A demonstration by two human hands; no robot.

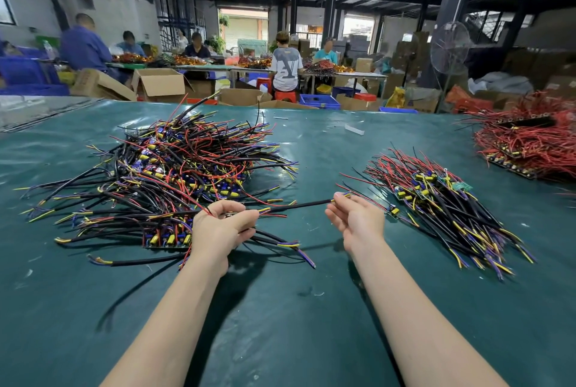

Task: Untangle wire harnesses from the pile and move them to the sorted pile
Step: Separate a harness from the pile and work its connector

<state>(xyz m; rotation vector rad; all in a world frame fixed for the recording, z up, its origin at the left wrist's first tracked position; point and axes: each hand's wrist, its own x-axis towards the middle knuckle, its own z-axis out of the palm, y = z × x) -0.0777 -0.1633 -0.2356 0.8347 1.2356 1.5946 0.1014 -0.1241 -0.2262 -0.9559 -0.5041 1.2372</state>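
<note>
left hand (221, 227): grips a few wires (274, 238) at the near edge of the tangled pile (174, 168) | right hand (355, 218): pinches the tip of one black cable (296, 206), stretched between both hands above the green table (280, 324) | sorted pile (442, 199): just right of the right hand

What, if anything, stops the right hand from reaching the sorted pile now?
Probably nothing, so likely yes: the sorted pile lies close beside the right hand, only bare mat between. However, that hand pinches a black harness which the left hand also grips.
</note>
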